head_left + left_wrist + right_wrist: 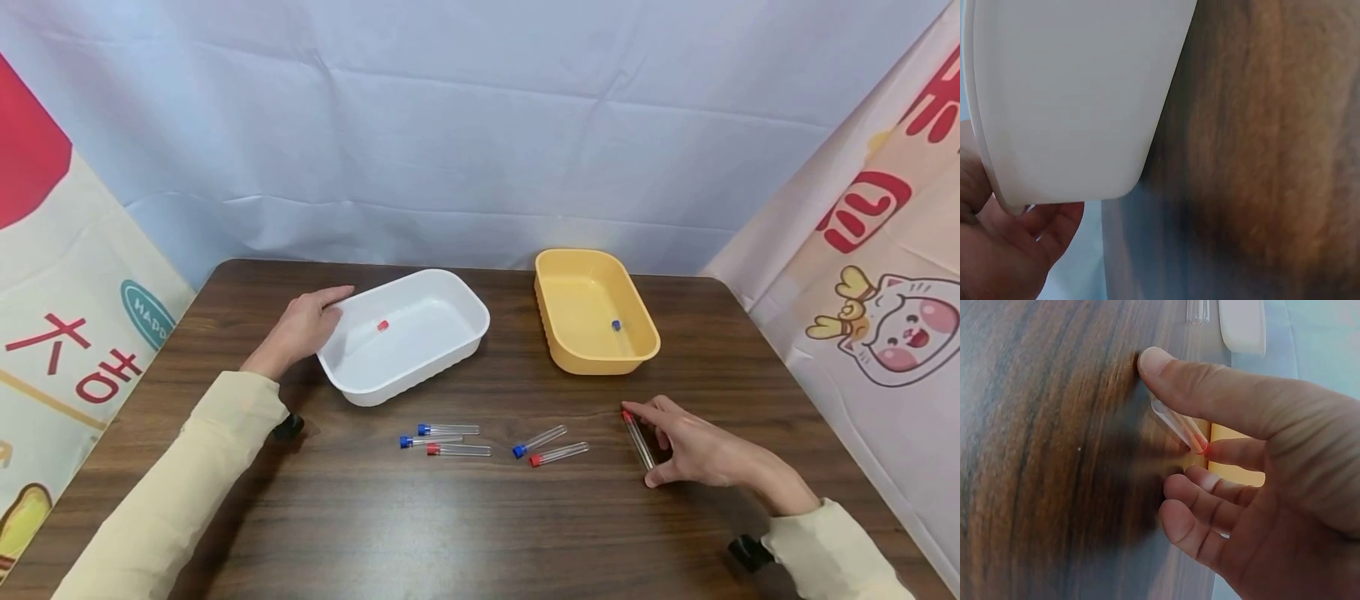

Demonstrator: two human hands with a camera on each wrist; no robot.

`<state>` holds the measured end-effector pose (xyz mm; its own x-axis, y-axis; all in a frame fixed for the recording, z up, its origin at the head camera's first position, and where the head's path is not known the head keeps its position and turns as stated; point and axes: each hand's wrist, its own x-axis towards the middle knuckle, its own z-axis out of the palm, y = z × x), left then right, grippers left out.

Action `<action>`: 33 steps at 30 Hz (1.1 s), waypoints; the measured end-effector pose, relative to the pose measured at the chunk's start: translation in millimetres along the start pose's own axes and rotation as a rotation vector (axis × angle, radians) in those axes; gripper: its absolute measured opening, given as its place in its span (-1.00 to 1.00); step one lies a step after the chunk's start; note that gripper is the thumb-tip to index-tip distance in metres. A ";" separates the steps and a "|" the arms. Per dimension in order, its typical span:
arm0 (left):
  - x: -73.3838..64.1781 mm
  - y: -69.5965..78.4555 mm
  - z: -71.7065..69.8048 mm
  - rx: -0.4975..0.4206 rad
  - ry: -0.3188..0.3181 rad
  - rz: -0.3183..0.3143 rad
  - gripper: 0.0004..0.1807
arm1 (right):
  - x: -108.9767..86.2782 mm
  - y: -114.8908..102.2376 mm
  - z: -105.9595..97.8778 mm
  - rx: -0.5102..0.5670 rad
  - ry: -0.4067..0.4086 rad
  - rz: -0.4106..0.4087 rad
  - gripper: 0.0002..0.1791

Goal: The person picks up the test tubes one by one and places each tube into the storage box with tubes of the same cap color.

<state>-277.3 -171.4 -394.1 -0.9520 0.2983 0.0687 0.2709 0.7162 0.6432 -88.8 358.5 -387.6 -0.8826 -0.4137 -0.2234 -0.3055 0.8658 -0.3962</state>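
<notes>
My left hand point(303, 325) grips the left end of a white plastic basin point(405, 382), its rim between thumb and fingers in the left wrist view. A small red cap point(383, 326) shows inside that basin. At the right of the table, my right hand point(701, 442) holds a clear test tube point(640, 442) with a red cap point(627, 415) lengthwise, index finger at the cap and thumb at the rounded end. In the right wrist view the tube point(1179, 427) slants between thumb and index finger, close over the wood; the other fingers are bent.
A yellow basin point(592, 364) with a blue cap point(617, 325) inside stands at the back right. Between the hands lie several capped tubes: a blue-capped tube point(450, 430) and others at left, a blue-capped tube point(543, 438) and a red-capped tube point(562, 453) farther right. A pale curtain point(465, 150) hangs behind.
</notes>
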 end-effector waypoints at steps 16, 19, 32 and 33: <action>-45.7 14.8 -3.7 -0.028 0.123 -0.057 -0.30 | -0.8 4.3 0.0 0.020 0.010 -0.018 0.08; -57.6 21.8 -3.3 -0.018 0.118 -0.059 -0.24 | -1.2 4.5 0.0 0.026 0.010 -0.025 0.08; -98.1 47.6 10.1 -0.036 0.055 -0.106 0.09 | -3.0 7.3 0.9 0.031 0.015 -0.048 0.05; -99.9 49.6 12.3 -0.047 0.056 -0.106 0.08 | -3.1 7.5 0.8 0.032 0.016 -0.050 0.05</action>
<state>-167.0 -157.9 -378.4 -0.9818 0.1858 0.0401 0.1625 0.7113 0.6838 -88.1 366.1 -390.6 -0.8724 -0.4512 -0.1881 -0.3381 0.8348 -0.4344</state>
